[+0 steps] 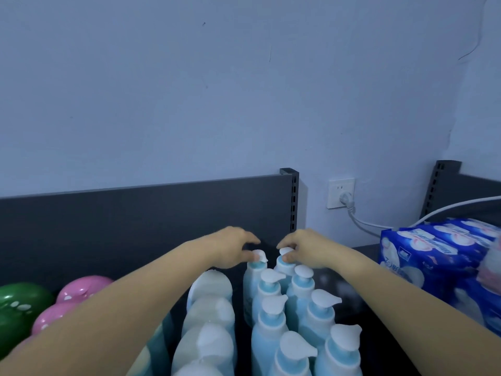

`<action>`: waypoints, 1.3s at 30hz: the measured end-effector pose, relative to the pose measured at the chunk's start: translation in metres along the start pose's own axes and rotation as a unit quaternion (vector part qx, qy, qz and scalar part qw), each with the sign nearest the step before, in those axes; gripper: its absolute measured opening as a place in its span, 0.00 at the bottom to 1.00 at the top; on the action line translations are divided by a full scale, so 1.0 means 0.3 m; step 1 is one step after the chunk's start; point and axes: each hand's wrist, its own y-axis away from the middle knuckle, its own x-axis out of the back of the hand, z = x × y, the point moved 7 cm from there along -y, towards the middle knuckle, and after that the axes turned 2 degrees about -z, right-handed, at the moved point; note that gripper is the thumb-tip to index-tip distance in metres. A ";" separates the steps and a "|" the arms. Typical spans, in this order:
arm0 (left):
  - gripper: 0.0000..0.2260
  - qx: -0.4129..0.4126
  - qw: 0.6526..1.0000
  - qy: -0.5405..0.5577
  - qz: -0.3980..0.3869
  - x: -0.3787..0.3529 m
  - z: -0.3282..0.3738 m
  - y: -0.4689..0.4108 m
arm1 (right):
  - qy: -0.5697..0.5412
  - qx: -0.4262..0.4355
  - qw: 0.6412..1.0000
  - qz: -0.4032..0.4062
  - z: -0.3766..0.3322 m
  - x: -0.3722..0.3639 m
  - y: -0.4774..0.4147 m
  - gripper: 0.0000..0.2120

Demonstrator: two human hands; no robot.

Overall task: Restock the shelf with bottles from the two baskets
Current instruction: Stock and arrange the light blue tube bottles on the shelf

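Observation:
Two rows of light blue pump bottles [271, 313] with white pump heads stand on the dark shelf [360, 316], running from near me to the back panel. My left hand [235, 248] pinches the white pump head of the rearmost bottle in the left row [250, 278]. My right hand [303, 246] pinches the pump head of the rearmost bottle in the right row [283, 263]. Both bottles stand upright close to the back panel. No basket is in view.
A row of pale cream-capped bottles [208, 316] stands left of the blue ones, then pink bottles [81, 290] and a green one [19, 302]. A blue tissue pack [433, 256] sits at right. The dark back panel [135, 213] and a wall socket [340, 192] with a cable lie behind.

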 end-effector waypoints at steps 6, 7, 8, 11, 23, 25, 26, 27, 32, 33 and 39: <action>0.14 0.006 0.993 0.115 -0.025 -0.051 0.009 -0.024 | -0.017 -0.007 1.000 -0.005 0.033 -0.001 -0.020 0.16; 0.13 0.009 0.992 0.120 -0.022 -0.051 0.010 -0.027 | -0.020 -0.006 1.000 -0.006 0.036 0.000 -0.020 0.16; 0.13 0.011 0.992 0.120 -0.019 -0.051 0.012 -0.029 | -0.022 -0.006 1.000 -0.007 0.039 0.000 -0.022 0.17; 0.13 0.016 0.992 0.124 -0.005 -0.052 0.021 -0.032 | -0.021 -0.004 1.000 -0.008 0.037 -0.002 -0.023 0.17; 0.23 0.015 0.998 0.055 0.014 0.029 0.023 0.083 | -0.016 0.023 0.999 0.019 -0.030 0.058 0.078 0.22; 0.19 0.014 0.999 0.019 0.040 0.069 0.023 0.138 | -0.011 0.036 0.999 0.032 -0.066 0.084 0.115 0.22; 0.18 0.017 0.999 0.003 0.051 0.085 0.021 0.170 | -0.011 0.045 0.998 0.037 -0.089 0.095 0.136 0.21; 0.17 0.023 0.998 -0.011 0.062 0.098 0.018 0.206 | -0.008 0.057 0.997 0.041 -0.113 0.103 0.159 0.21; 0.11 0.054 0.984 -0.113 0.123 0.154 -0.005 0.429 | -0.002 0.130 0.990 0.060 -0.263 0.116 0.273 0.18; 0.10 0.063 0.981 -0.127 0.130 0.160 -0.015 0.481 | -0.009 0.148 0.987 0.064 -0.297 0.116 0.297 0.18; 0.09 0.144 0.960 -0.157 0.180 0.198 -0.109 0.844 | -0.014 0.247 0.966 0.076 -0.543 0.067 0.413 0.16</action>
